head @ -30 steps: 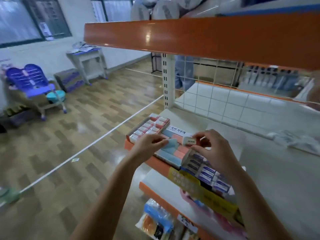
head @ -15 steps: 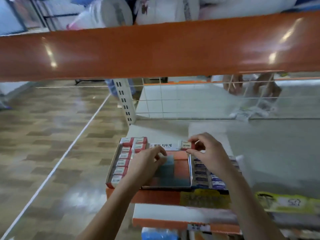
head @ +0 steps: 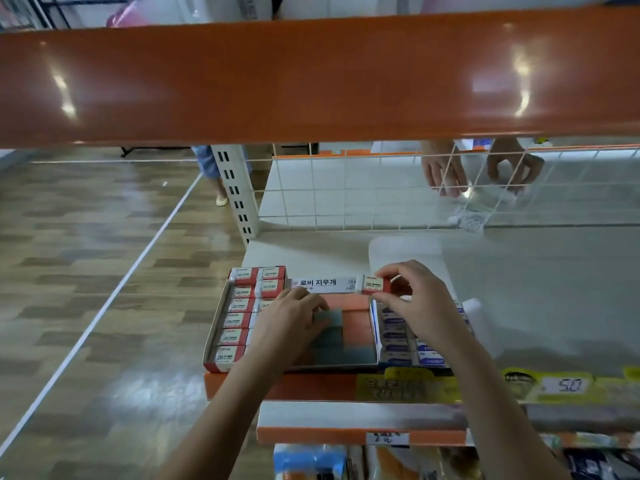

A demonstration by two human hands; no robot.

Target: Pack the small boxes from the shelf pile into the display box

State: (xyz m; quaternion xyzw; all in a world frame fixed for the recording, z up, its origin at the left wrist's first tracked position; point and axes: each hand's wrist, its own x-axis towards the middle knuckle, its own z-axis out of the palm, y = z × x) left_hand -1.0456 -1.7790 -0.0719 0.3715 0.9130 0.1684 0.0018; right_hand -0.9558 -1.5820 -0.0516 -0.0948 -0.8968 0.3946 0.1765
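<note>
Right hand [head: 420, 306] pinches small box [head: 375, 284]; left hand [head: 289, 322] perhaps touching display box [head: 346, 355].

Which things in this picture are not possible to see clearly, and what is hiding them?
- Head view: the left hand covers part of the display box, so its free space is unclear.
- The right hand hides most of the blue boxes and one end of the small box.
- The price tag is too blurred to read fully.

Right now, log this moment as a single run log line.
right hand: pinches red-and-white eraser box above middle display box | left hand: rests in that box on blue and orange erasers | placement: not yet done
</note>
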